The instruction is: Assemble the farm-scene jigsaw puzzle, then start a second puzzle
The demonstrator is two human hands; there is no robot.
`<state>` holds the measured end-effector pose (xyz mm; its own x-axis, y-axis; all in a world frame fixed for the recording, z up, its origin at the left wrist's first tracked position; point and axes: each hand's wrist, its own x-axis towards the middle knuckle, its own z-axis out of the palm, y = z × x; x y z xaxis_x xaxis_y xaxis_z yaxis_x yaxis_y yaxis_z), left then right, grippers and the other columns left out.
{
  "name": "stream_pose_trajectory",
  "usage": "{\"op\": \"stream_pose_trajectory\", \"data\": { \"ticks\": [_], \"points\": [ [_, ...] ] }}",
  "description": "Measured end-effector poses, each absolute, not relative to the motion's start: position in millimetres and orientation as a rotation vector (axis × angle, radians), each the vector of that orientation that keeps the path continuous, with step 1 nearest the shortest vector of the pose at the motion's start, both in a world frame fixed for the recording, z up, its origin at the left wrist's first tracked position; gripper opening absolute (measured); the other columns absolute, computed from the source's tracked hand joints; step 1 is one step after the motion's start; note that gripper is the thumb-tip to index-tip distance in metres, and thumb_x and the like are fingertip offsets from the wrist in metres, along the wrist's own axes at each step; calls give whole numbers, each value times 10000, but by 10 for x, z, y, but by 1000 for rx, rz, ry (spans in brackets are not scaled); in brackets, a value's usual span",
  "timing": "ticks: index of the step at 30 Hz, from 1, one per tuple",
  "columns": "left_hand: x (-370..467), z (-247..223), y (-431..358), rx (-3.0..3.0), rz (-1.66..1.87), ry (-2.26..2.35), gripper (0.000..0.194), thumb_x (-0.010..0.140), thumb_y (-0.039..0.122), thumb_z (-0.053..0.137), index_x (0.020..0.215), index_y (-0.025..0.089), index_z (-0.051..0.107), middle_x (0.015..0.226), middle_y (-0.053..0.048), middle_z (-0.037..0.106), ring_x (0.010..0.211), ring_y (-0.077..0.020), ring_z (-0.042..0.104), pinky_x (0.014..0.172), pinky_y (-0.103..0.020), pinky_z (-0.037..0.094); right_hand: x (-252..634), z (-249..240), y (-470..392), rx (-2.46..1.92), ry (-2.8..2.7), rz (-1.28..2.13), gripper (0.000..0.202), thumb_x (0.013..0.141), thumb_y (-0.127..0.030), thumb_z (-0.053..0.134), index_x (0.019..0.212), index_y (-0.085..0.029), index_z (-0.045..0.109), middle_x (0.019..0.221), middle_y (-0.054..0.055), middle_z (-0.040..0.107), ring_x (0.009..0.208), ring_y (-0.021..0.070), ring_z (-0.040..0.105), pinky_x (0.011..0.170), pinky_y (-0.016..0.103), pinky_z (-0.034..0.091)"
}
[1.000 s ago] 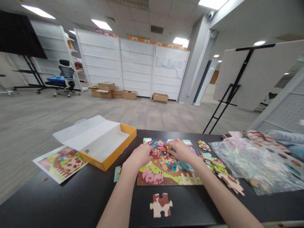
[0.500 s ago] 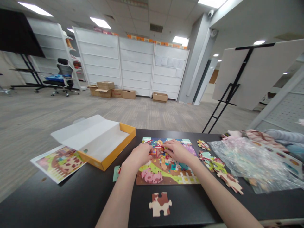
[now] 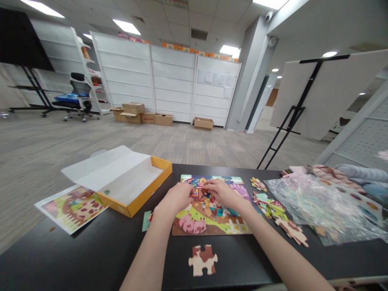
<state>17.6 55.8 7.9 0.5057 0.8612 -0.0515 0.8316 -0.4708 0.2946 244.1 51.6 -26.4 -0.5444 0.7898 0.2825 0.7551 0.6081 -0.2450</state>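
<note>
Both hands rest over a colourful jigsaw picture point(image 3: 194, 224) on the black table. My left hand point(image 3: 179, 195) lies on its left part, fingers bent at a red and white barn piece point(image 3: 200, 185). On the other side of that piece, my right hand point(image 3: 223, 193) touches it with its fingertips. The fingers of both hands are curled and hide part of the picture. Near the front edge lies a loose brown and cream piece point(image 3: 202, 260). A green piece point(image 3: 146, 220) shows beside my left wrist, partly covered.
An open yellow box point(image 3: 142, 198) stands at the left, over a printed picture sheet point(image 3: 72, 210). Loose pieces point(image 3: 274, 209) lie right of the jigsaw, beside a clear plastic bag point(image 3: 321, 206) and rolled cloths point(image 3: 339, 176).
My right hand's fingertips have moved slightly left, closer to my left hand, at the barn piece. The whole view has shifted a little.
</note>
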Motion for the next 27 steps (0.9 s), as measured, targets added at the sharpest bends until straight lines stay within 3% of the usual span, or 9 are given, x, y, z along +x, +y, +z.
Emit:
{"op": "stream_pose_trajectory", "data": {
  "ticks": [8,27],
  "points": [
    [162,92,547,2472,140,1423,232,837,209,636,1052,232,721,1144,-74,716,1073,-254,662,882,-302,506,2524,-228,531,-1284,-2451,239,271,950,-140,541,1107,-194,756,1115,111,704,1012,214,649,940,341,515],
    [159,61,565,2454,164,1426,229,820,199,647,1034,230,723,1115,-78,718,1053,-265,666,870,-327,509,2589,-231,513,-1352,-2444,204,294,934,-110,539,1132,-207,733,1149,102,692,1071,221,633,962,339,489]
  ]
}}
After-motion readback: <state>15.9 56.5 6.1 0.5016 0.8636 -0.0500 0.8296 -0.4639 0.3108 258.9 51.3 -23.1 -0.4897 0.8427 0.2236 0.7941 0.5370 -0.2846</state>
